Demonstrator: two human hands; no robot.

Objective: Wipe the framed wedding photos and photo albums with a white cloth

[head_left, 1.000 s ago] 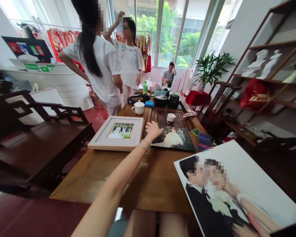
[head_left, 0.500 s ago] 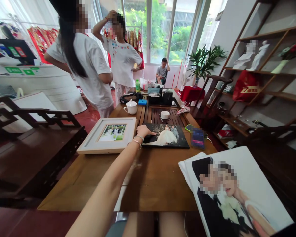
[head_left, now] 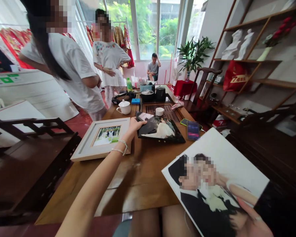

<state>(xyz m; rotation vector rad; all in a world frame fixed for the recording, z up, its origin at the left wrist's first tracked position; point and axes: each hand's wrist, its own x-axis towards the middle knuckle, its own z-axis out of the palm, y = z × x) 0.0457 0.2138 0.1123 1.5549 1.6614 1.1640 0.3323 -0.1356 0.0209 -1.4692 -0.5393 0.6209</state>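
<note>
My left hand (head_left: 136, 126) pinches the left edge of a dark photo panel (head_left: 162, 129), which shows a white wedding dress. That panel's left side is tilted up off the wooden table. Just left of it lies a light wooden picture frame (head_left: 77, 152) with a small wedding photo in a wide mat. At the lower right, my right hand (head_left: 255, 219) grips a large white photo panel (head_left: 239, 158) of a couple, thumb on its face. This panel is held slanted over the table's right edge. The other right fingers are hidden behind it.
The wooden table (head_left: 148, 164) carries a white lidded cup (head_left: 124, 107), a small white cup (head_left: 159, 111), a blue box (head_left: 135, 101) and a phone (head_left: 193, 130). Two people stand at the left; another sits by the window. Dark chairs (head_left: 32, 158) flank the table.
My left hand has raised the dark panel's left side from the table. The large couple photo has shifted left and up, and my right hand now shows on it. The view has turned slightly right.
</note>
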